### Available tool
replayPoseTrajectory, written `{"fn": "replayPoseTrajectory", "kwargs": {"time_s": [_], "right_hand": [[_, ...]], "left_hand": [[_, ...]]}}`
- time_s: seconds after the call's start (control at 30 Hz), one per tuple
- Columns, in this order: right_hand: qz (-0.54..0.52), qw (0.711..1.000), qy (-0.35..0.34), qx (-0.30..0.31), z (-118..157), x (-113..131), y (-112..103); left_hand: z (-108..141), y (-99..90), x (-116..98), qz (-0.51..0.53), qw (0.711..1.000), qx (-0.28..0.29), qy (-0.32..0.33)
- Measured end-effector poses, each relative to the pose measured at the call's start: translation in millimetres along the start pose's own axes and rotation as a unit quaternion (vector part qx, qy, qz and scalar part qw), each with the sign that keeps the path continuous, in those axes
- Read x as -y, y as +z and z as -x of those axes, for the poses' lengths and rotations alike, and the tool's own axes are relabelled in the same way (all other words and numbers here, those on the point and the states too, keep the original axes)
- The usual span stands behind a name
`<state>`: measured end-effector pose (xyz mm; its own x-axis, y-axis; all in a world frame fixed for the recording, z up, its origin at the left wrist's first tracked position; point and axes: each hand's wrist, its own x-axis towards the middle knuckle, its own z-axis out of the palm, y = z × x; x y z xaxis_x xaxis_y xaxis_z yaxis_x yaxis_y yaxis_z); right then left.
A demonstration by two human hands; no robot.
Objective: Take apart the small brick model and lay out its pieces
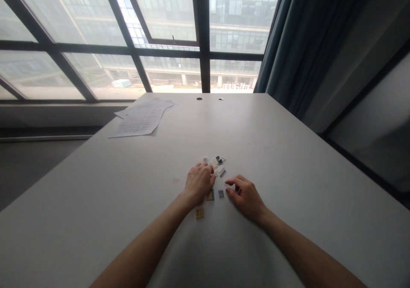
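Observation:
My left hand [200, 180] rests at the left side of a small pile of toy building bricks. Its fingers are curled, with the tips mostly hidden, so what they hold cannot be made out. White bricks [214, 164] and a black piece [218, 158] lie just beyond it. A grey piece [223, 173] sits at the pile's near right. My right hand [246, 197] is on the other side, thumb and forefinger apart, with no brick visible between them. Near its thumb lies a dark grey brick [221, 193]. A tan and grey piece [210, 195] and a tan brick [200, 213] are beside my left wrist.
The bricks lie on a large white table [288, 160]. Printed sheets of paper [141, 119] overlap its far left edge. Two round holes, one a dark cable hole [199, 99], are near the far edge. Beyond stand windows and a blue curtain [288, 45].

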<state>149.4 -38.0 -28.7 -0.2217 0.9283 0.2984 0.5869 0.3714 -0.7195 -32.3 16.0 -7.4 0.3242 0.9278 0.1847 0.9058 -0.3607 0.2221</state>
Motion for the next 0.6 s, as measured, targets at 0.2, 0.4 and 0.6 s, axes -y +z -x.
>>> {"fn": "replayPoseTrajectory", "kwargs": {"time_s": [0.2,0.4,0.6], "right_hand": [[-0.016,1.0,0.005,-0.007,-0.1,-4.4,0.3],[-0.145,0.988,0.044,-0.02,-3.9,1.2,-7.3],[-0.339,0.932,0.119,0.053,-0.8,25.2,-9.8]], "left_hand": [[1.5,0.3,0.0,0.059,0.998,-0.028,0.015],[26.7,-20.3,-13.6,0.126,0.975,-0.148,0.105],[59.3,-25.0,-18.3,0.15,0.924,-0.281,0.213]]}}
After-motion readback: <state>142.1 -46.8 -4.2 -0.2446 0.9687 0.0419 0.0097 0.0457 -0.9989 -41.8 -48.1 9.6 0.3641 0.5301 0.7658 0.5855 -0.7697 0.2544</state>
